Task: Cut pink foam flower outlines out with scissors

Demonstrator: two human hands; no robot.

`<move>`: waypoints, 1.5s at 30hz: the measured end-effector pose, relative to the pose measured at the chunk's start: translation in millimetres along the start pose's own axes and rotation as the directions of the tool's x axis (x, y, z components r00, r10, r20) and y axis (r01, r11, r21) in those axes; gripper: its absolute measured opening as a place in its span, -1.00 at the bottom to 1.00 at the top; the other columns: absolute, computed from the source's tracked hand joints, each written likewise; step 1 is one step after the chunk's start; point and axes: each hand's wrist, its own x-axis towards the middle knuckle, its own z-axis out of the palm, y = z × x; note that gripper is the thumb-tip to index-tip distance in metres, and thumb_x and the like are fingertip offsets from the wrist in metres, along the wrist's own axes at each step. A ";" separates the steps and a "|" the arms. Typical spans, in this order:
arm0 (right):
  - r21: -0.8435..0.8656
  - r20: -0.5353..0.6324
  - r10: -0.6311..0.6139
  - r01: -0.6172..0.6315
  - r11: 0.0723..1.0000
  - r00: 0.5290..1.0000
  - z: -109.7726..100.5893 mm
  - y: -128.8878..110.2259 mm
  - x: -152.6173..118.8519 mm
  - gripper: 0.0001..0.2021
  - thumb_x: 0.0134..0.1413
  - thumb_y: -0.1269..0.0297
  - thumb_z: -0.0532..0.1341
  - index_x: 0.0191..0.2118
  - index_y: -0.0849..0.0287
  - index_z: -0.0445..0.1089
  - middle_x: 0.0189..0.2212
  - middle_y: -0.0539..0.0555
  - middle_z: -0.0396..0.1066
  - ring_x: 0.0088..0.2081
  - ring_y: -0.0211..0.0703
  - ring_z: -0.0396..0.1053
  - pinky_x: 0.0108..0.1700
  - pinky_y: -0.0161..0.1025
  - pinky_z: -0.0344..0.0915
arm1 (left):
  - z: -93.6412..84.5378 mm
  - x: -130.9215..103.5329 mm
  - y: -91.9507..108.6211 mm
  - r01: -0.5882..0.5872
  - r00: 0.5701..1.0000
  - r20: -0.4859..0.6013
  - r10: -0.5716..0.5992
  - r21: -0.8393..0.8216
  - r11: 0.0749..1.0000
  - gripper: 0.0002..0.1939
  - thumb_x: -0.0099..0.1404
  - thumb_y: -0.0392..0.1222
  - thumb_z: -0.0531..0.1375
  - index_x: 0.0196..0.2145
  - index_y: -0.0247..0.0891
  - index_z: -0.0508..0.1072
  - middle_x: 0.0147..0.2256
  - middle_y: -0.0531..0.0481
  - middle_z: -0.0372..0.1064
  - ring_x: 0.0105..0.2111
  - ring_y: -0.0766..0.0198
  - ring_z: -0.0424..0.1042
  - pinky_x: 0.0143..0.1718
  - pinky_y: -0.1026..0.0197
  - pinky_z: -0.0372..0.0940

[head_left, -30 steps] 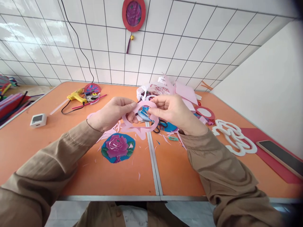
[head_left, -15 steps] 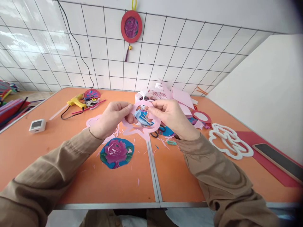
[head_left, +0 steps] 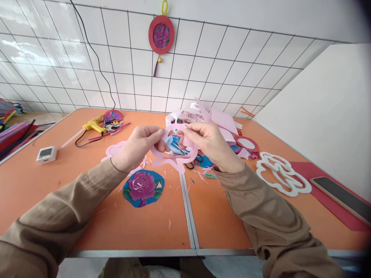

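Note:
A pink cut-out frame (head_left: 181, 164) with a wavy outline and an open middle is held up over the table. My left hand (head_left: 142, 146) pinches its upper left edge between thumb and fingers. On the upper right edge, my right hand (head_left: 213, 144) has a similar pinch. Through the opening show blue pieces and part of the scissors, whose black handles (head_left: 189, 165) lie just below. A cut piece with a purple rose on blue (head_left: 143, 188) rests on the orange table nearer to me, with small pink scraps on it.
A yellow glue gun (head_left: 95, 124) and a white box (head_left: 46, 154) sit at left. Pink sheets (head_left: 222, 120) are piled at the back. White cloud-shaped frames (head_left: 282, 175) and a phone (head_left: 342, 197) on red sheets lie at right. A round red ornament (head_left: 161, 34) hangs on the wall.
The view has shifted very slightly. Both hands keep their hold on the pink frame, with almost no movement.

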 end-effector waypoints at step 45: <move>0.032 -0.056 -0.055 0.057 0.998 0.997 1.2 -5.0 -4.8 -0.64 0.30 0.35 0.14 -0.55 0.12 0.44 -0.58 0.01 0.46 -0.36 -0.15 0.49 -0.17 -0.18 0.39 | -6.2 6.2 -5.3 0.136 0.963 0.259 -0.078 -0.215 0.967 -0.30 0.33 0.39 0.07 -0.32 -0.40 0.56 -0.51 -0.16 0.51 -0.47 0.16 0.50 -0.38 0.15 0.36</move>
